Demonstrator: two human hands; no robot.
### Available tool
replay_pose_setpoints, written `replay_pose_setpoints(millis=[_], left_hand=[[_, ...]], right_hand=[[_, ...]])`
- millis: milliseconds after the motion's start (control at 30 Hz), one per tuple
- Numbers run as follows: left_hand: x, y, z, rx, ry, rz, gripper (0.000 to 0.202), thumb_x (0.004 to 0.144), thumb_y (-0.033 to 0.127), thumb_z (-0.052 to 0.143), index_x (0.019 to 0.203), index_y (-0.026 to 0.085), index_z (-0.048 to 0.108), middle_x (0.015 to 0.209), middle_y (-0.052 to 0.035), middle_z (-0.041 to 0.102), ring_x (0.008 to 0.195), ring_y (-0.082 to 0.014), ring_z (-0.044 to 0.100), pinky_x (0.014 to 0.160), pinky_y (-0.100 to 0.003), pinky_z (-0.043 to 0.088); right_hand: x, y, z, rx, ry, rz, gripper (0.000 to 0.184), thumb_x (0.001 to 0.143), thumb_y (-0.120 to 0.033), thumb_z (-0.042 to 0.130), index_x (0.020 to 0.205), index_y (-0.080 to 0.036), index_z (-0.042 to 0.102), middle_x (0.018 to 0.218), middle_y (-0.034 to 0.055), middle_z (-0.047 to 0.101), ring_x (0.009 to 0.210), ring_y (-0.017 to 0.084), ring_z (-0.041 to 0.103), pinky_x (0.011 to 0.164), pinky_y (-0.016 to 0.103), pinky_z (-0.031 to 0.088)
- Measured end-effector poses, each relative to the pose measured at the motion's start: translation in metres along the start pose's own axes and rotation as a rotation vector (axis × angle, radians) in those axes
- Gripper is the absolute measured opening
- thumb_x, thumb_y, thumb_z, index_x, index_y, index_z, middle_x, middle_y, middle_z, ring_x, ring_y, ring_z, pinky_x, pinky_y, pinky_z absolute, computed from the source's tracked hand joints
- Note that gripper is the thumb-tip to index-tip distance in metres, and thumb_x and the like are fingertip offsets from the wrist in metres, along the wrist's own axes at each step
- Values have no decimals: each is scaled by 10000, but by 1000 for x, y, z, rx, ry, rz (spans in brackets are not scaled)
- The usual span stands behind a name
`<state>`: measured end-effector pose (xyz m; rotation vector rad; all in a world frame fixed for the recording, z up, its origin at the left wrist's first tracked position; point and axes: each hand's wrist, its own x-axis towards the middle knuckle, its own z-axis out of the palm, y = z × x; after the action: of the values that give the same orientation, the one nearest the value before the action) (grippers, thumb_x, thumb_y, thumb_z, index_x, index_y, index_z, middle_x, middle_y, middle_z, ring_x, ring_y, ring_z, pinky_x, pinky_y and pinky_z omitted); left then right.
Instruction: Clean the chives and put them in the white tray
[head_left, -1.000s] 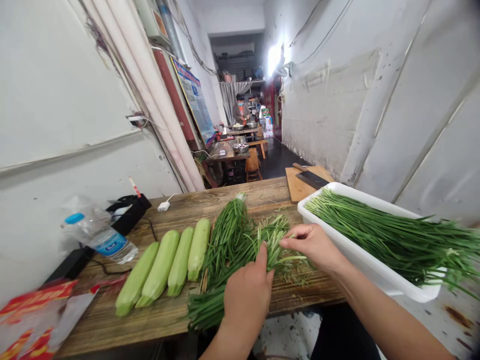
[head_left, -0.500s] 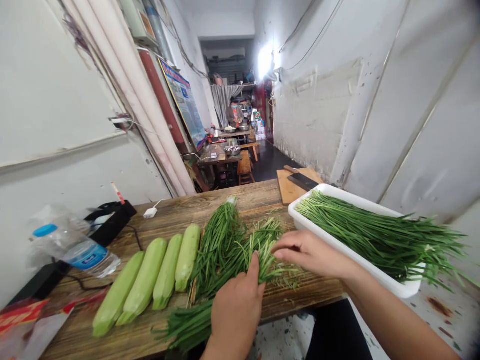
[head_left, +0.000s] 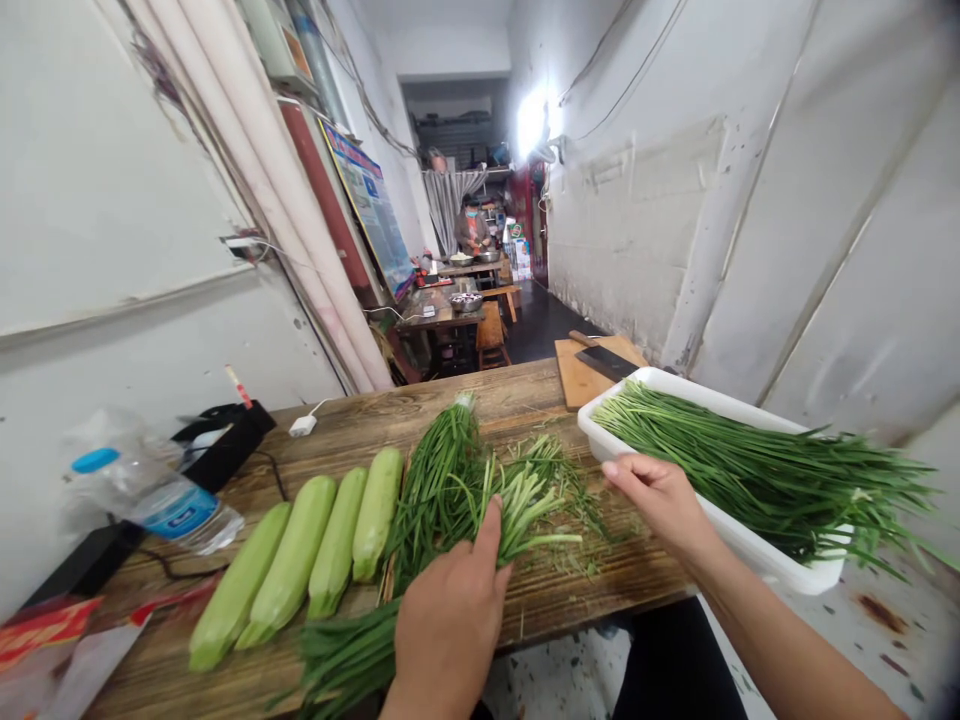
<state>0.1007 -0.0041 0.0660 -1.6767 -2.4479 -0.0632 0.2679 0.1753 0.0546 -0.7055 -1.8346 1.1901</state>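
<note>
My left hand [head_left: 450, 615] is closed round a bunch of garlic chives [head_left: 529, 515], its index finger stretched along the pale stems. The green leaves of that bunch hang out on the other side of the hand, over the table's front edge. My right hand [head_left: 656, 495] is held in a pinch beside the white tub [head_left: 604, 440]; whatever lies between its fingertips is too small to make out. Behind the held bunch lies a pile of chives [head_left: 442, 480] on the wooden table [head_left: 517, 385]. Trimmed scraps [head_left: 581, 555] are scattered between the hands. More long chives [head_left: 750, 465] fill the tub.
Several pale green zucchini [head_left: 292, 560] lie left of the chives. Farther left are a water bottle [head_left: 180, 510] and a black box [head_left: 225, 450]. A cleaver [head_left: 607, 362] rests on a cutting board [head_left: 576, 380] behind the tub. A person [head_left: 472, 230] is at a far table.
My right hand has moved right, away from the stems toward the tub. My left hand has shifted slightly left and down with the chives, whose stem ends now show more fully.
</note>
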Motion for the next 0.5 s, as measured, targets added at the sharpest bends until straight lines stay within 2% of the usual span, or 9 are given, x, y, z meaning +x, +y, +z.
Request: replay_pose_setpoints(millis=[33, 100, 167, 233, 367, 433, 500], left_hand=[[0, 1, 0, 2, -2, 35, 544, 871, 189, 508, 1402, 234, 399, 781, -26, 695, 700, -190, 667, 586, -260, 455], [-1, 3, 0, 4, 2, 107, 574, 849, 179, 538, 1402, 235, 396, 765, -15, 685, 693, -186, 661, 585, -254, 451], [-2, 5, 0, 12, 14, 163, 605, 828, 173, 566, 1403, 236, 390, 753, -8, 674, 685, -183, 654, 584, -251, 448], [-3, 6, 0, 28, 19, 195, 624, 813, 175, 585, 1402, 240, 389, 735, -3, 661, 665, -181, 644, 574, -249, 443], [-5, 5, 2, 29, 29, 231, 660, 799, 177, 605, 1411, 254, 371, 737, -3, 651, 660, -176, 636, 578, -243, 443], [-6, 4, 5, 13, 37, 244, 687, 792, 176, 613, 1421, 260, 349, 732, 2, 646, 660, -178, 635, 579, -245, 447], [-7, 2, 7, -17, 51, 253, 701, 793, 176, 610, 1430, 263, 331, 748, 2, 652, 669, -177, 635, 585, -246, 454]], right_hand=[[2, -7, 1, -27, -42, -116, 277, 834, -392, 609, 696, -162, 677, 646, 15, 571, 615, 132, 511, 584, 257, 410], [10, -23, 5, -104, -208, -339, 151, 848, -302, 615, 891, -195, 714, 854, 47, 632, 804, 164, 569, 733, 291, 454], [20, -36, 8, -227, -379, -509, 166, 868, -252, 595, 985, -233, 712, 988, 63, 633, 934, 181, 558, 832, 328, 446], [29, -44, 9, -367, -507, -609, 180, 874, -227, 586, 1002, -243, 711, 1046, 72, 626, 989, 194, 534, 857, 345, 437], [34, -53, 6, -527, -658, -648, 164, 878, -213, 573, 950, -203, 720, 963, 84, 637, 921, 193, 532, 783, 322, 441], [32, -54, 5, -509, -679, -624, 165, 883, -204, 561, 917, -187, 722, 900, 80, 638, 875, 186, 532, 759, 316, 434], [27, -52, 6, -390, -654, -546, 151, 874, -214, 575, 873, -185, 724, 845, 68, 639, 844, 178, 535, 761, 316, 431]])
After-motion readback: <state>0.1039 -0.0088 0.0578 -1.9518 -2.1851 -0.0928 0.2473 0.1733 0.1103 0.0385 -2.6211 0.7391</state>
